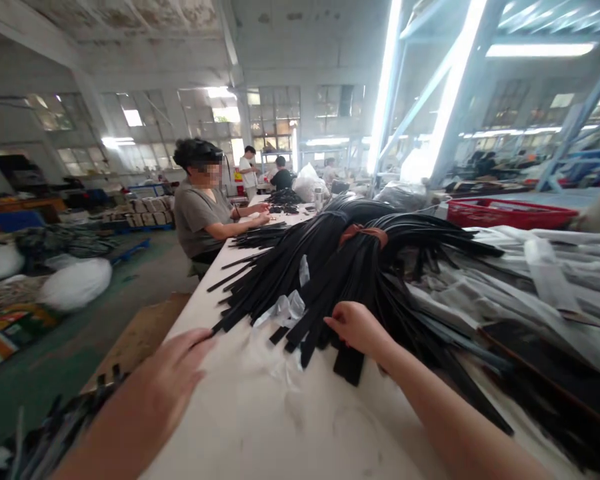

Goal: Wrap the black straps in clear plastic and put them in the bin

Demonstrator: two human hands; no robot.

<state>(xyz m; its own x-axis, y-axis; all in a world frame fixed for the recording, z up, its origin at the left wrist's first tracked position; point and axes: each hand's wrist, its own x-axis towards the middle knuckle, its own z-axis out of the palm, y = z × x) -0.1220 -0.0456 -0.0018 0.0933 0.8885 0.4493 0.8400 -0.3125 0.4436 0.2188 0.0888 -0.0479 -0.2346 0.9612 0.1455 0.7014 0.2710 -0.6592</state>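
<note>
Long flat black strips (285, 280) lie in a large heap on the white table (260, 413), their cut ends fanned toward me. A reddish-brown tie (365, 235) goes around one bundle. My right hand (357, 327) is closed in a pinch over the near strip ends; what its fingertips hold is hidden against the black. A wider black end (349, 365) sticks out below it. My left hand (165, 373), blurred, is over the table's left edge, fingers stretched forward near the leftmost strip ends. Crumpled clear plastic (283, 309) rests on the strips between both hands.
A co-worker (205, 207) stands at the table's left side, hands over it. White plastic-wrapped bundles (520, 280) and a red crate (513, 212) are on the right. More strips (45, 427) stand below the left edge, near cardboard (140, 340) on the floor.
</note>
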